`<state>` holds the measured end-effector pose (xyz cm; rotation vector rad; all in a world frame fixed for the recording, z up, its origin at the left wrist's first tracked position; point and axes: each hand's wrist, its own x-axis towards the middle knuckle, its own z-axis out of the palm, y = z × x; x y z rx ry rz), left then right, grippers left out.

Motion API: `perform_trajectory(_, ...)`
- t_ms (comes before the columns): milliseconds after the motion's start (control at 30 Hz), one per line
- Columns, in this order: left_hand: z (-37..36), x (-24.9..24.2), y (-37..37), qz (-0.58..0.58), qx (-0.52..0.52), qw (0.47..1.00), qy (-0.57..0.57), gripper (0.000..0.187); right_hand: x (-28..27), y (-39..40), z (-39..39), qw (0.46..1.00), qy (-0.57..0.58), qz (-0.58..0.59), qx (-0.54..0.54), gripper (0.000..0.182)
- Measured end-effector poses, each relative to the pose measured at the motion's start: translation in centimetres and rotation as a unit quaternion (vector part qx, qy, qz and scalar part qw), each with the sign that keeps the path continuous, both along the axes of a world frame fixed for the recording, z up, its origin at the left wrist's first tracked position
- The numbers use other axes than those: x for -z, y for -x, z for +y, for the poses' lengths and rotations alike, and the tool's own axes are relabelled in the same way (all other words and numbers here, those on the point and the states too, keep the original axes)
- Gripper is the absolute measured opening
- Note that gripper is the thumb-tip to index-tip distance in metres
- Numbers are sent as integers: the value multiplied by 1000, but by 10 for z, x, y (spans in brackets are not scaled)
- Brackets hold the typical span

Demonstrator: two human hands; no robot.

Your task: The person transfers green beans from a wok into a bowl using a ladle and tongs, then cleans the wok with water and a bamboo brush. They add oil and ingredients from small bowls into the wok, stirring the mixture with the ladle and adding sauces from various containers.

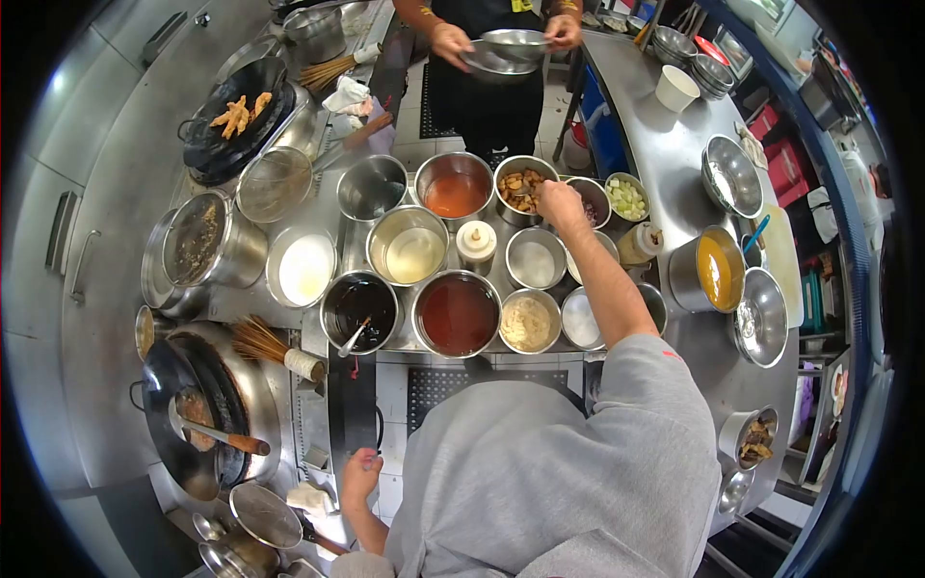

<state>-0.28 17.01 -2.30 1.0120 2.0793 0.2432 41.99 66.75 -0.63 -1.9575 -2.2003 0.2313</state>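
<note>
My right hand reaches forward over the rack of metal pots. Its fingers are closed on a metal spoon dipped into a pot of brown chopped food. Beside that pot are one with orange-red liquid and one with pale green chopped pieces. My left hand is low beside my body, left of the grey shirt, with its fingers curled; whether they hold anything is too small to tell. A dark sauce pot with a ladle stands forward of it.
Across the rack a person in a black apron holds two metal bowls. At left are a wok with fried pieces, a second wok with a wooden-handled ladle, and strainers. Bowls and a yellow-liquid pot stand right.
</note>
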Motion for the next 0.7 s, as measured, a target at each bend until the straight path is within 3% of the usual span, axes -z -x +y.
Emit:
perform_trajectory(367,-2,25,3,-13,9,999,43,28,17,-2,-5,998,-43,21,46,26)
perform_trajectory(467,2,13,1,8,24,999,36,28,16,-4,-8,996,-55,45,45,25)
perform_trajectory(567,9,-1,1,10,38,999,5,26,-7,1,-21,987,-55,128,75,22)
perform_trajectory(700,9,-7,5,13,45,999,0,24,10,-15,-15,971,-50,224,73,20)
